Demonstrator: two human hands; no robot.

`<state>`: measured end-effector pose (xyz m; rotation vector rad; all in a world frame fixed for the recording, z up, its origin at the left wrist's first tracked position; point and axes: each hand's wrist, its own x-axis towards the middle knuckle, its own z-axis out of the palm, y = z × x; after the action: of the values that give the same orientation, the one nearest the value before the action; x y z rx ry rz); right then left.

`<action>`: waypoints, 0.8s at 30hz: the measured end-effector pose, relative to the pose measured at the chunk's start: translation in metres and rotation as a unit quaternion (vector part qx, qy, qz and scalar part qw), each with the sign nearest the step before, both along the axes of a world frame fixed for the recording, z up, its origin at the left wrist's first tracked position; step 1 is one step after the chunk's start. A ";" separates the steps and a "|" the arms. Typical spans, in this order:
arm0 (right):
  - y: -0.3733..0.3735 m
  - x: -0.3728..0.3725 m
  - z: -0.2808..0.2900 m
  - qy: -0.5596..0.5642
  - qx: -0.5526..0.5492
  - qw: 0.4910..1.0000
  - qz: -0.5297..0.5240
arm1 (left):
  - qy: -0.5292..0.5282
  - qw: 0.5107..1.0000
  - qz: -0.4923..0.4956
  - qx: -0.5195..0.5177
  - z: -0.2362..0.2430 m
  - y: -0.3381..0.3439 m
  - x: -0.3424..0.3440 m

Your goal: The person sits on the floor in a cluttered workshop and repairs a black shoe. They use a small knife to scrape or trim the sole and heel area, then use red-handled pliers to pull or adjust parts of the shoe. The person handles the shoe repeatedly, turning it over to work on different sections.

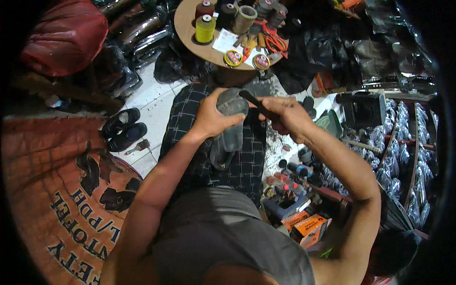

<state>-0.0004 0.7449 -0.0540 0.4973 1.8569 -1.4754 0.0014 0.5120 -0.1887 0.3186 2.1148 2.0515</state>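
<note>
Near the middle, my left hand (214, 118) grips a worn grey shoe sole (230, 102), thumb across its face, above my checked-cloth lap. My right hand (285, 116) is closed on a dark, flat, elongated tool (251, 99), its end at the sole's upper right edge; I cannot make out what kind of tool it is. Under the held sole another dark sole or shoe (219, 156) lies partly hidden on my legs.
A round table (190, 26) ahead bears thread spools, orange scissors (278, 43) and tins. Black shoes (121, 123) stand on white tiles (164, 78) at left beside an orange printed banner (33, 166). Bottles, boxes (311, 228) and racks of plastic-wrapped items (394, 137) crowd the right.
</note>
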 end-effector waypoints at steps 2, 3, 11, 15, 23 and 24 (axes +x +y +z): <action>0.001 0.003 0.002 -0.004 0.000 1.000 -0.005 | 0.025 0.999 0.007 0.020 0.001 -0.004 -0.002; 0.003 0.006 0.002 0.007 0.003 1.000 0.011 | 0.035 0.998 0.012 0.046 0.001 -0.006 -0.002; 0.024 0.001 -0.001 0.059 -0.037 0.993 0.093 | 0.006 0.997 -0.074 0.027 0.001 -0.019 0.006; 0.018 0.002 0.008 0.039 -0.005 0.997 0.065 | 0.011 0.997 -0.061 0.042 -0.004 -0.012 0.002; -0.005 0.042 0.025 0.312 0.247 0.885 0.240 | 0.008 0.998 -0.043 0.035 -0.006 -0.010 0.012; -0.011 0.046 0.030 0.348 0.305 0.836 0.295 | 0.006 0.999 -0.042 0.029 -0.007 -0.011 0.013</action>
<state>0.0454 0.7339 -0.0242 -0.4064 2.7306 -0.6343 0.0148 0.5007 -0.1955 0.4207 2.0150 2.0717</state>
